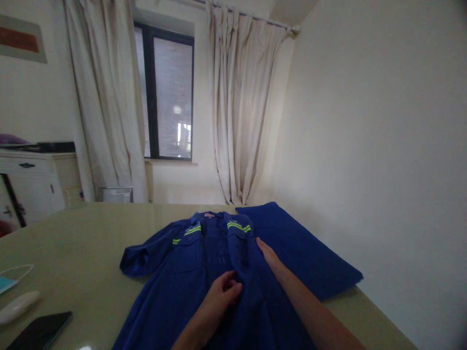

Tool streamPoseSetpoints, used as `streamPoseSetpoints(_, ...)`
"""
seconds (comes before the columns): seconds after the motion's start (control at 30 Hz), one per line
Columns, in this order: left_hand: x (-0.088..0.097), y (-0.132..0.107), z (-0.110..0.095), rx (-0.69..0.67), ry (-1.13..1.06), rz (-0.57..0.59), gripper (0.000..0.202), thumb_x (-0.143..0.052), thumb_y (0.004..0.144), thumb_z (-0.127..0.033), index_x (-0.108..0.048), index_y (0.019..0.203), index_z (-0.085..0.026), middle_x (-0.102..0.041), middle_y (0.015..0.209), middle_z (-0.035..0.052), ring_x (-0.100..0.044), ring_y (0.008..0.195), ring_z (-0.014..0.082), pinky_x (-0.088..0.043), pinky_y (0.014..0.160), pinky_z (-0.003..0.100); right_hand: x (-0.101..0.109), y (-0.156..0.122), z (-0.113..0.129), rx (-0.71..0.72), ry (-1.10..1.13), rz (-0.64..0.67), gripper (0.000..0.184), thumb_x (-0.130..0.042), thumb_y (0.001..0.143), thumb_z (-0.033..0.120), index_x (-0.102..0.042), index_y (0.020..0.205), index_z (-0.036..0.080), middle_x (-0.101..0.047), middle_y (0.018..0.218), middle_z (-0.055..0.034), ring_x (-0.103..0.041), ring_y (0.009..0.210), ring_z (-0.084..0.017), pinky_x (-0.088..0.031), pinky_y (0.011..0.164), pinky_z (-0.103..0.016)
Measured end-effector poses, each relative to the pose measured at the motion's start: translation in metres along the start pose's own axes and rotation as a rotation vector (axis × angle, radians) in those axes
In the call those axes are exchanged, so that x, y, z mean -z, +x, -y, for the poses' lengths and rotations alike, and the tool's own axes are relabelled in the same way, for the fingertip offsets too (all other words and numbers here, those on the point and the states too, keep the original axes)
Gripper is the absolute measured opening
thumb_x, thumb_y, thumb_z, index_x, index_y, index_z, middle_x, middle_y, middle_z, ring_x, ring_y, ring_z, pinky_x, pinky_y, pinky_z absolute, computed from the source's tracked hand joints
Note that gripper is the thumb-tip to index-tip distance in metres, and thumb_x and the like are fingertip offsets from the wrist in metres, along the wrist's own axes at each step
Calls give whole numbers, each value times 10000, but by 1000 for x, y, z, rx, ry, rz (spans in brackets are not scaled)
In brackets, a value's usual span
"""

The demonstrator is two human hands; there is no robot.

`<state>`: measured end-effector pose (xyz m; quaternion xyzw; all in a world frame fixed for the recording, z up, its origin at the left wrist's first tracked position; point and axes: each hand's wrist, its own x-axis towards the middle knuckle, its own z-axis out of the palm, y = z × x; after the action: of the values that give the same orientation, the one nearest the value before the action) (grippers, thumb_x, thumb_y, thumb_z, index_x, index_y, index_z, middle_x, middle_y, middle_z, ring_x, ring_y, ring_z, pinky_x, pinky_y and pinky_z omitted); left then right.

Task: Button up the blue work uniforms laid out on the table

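Note:
A blue short-sleeved work jacket (186, 262) with yellow-green stripes across the chest lies spread on the table, its front open and its collar at the far end. My left hand (221, 291) is over the jacket's middle, its fingers curled and closed on the cloth by the front edge. Along the jacket's right side, my right hand (268, 253) touches the fabric below the chest stripe. Most of that hand's fingers are hidden, so its grip does not show. Beside it lies a flat blue cloth (302, 248), partly covered by the jacket.
On the pale glossy table (91, 233), at the left, are a face mask (6, 283), a white rounded object (18, 307) and a dark phone (40, 331). A wall (383, 146) borders the right side. Curtains (244, 97) and a window stand behind, with a white cabinet (36, 182) at far left.

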<state>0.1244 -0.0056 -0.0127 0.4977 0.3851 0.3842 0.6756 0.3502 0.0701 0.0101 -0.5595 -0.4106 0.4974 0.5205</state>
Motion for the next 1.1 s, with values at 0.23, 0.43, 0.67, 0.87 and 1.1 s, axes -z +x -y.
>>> streamPoseSetpoints(0.23, -11, -14, 8, -315, 746, -125, 623, -578, 861, -293, -518, 1466, -157, -494, 1523, 152, -439, 1415, 294, -327, 1201, 431, -26, 25, 39, 119, -36, -191, 510, -696, 807, 446, -662, 1244, 184, -750, 1177, -119, -702, 1108, -300, -566, 960, -431)
streamPoseSetpoints(0.43, -12, -14, 11, -272, 984, -90, 719, -551, 856, -274, -422, 1546, -118, -380, 1625, 164, -338, 1478, 364, -255, 1222, 500, -24, 13, 64, 551, -124, -236, 702, -648, 828, 344, -451, 1500, 293, -534, 1523, -30, -590, 1287, -246, -458, 1126, -388)
streamPoseSetpoints(0.67, -15, -17, 8, -240, 931, -94, 638, -502, 848, -173, -518, 1485, -173, -559, 1464, 153, -483, 1368, 340, -350, 1170, 479, 4, 36, 44, 10, 33, -371, 909, -555, 894, 634, -137, 1598, 239, -723, 1095, -110, -746, 790, -219, -623, 670, -339)
streamPoseSetpoints(0.87, -15, -20, -1, -438, 697, -13, 482, -416, 926, -171, -609, 1365, -215, -654, 1223, 96, -646, 1099, 209, -502, 1009, 326, 17, 60, 46, -23, -217, -443, 1003, -711, 819, 572, -177, 1604, 248, -728, 944, -73, -636, 535, -161, -513, 480, -268)
streamPoseSetpoints(1.1, -16, -17, 3, -393, 491, -165, 658, -500, 778, -113, -584, 1421, -222, -648, 1324, 90, -607, 1208, 237, -467, 1084, 363, 0, 90, 50, 46, -626, -412, 599, -721, 775, 625, -740, 1133, 145, -750, 1056, -174, -719, 976, -324, -550, 845, -401)
